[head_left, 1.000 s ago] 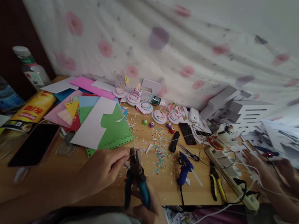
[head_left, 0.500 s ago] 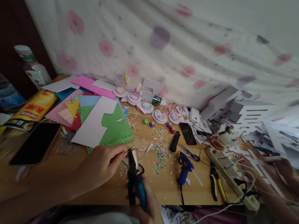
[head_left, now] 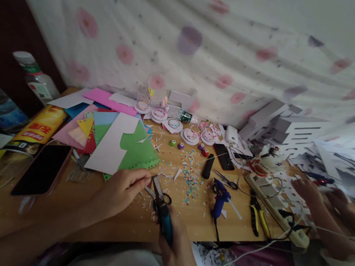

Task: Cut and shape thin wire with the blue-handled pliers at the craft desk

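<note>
My right hand (head_left: 174, 250) is wrapped round the blue-and-black handles of a pair of pliers (head_left: 165, 219), whose metal jaws point up and left. The fingertips of my left hand (head_left: 130, 184) are pinched together right by the jaw tips. Whatever they hold is too small or hidden to make out. Scissors (head_left: 167, 199) with dark handle loops lie on the table partly behind the pliers. Just beyond my left hand are green felt sheets (head_left: 141, 147) and a cut white sheet (head_left: 108, 148).
Colourful confetti bits (head_left: 191, 185), a blue glue gun (head_left: 219, 199), yellow-black pliers (head_left: 258, 217) and a power strip (head_left: 274, 208) lie to the right. Decorated white discs (head_left: 189, 136) line the back. A phone (head_left: 42, 169) lies left. Another person's hands (head_left: 310, 194) are far right.
The pliers' handles have come together in my right hand and the tool has turned slightly. My left hand stays pinched by the jaws. The other person's hands have shifted.
</note>
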A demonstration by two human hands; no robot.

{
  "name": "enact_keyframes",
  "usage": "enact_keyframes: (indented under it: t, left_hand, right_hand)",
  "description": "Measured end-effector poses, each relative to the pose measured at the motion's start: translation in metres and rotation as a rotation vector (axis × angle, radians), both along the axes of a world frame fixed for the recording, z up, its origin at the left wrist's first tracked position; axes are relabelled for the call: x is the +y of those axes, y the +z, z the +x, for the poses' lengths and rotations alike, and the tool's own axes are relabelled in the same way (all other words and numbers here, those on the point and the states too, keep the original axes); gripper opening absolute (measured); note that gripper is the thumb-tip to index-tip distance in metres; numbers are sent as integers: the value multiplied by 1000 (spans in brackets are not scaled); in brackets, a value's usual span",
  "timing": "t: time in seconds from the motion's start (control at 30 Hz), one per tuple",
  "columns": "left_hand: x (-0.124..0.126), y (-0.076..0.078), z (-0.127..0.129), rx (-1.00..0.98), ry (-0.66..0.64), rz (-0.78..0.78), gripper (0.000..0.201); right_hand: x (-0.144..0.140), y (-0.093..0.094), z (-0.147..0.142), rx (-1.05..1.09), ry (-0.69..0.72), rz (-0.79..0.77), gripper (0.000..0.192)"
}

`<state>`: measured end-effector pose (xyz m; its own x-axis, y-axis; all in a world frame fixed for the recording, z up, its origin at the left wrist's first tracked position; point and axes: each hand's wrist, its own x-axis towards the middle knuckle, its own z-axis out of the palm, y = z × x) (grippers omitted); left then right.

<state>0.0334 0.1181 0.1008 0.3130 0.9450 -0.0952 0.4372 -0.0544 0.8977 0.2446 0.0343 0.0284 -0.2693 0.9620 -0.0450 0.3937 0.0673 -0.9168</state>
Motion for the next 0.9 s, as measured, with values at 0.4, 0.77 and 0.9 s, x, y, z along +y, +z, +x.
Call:
enact_keyframes:
  t: [0.4,0.77,0.9]
  left_hand:
    - [3,5,-11,-695,-358,-1138,38]
    - [10,-5,-10,-52,-61,-52,31]
    - [4,-10,-15,154,-58,175,29]
  right_hand:
    - [25,-12,40,-192,195,435,43]
    - [18,-13,16,20,-3,119,66]
    - [14,-17,13,67,-56,77,67]
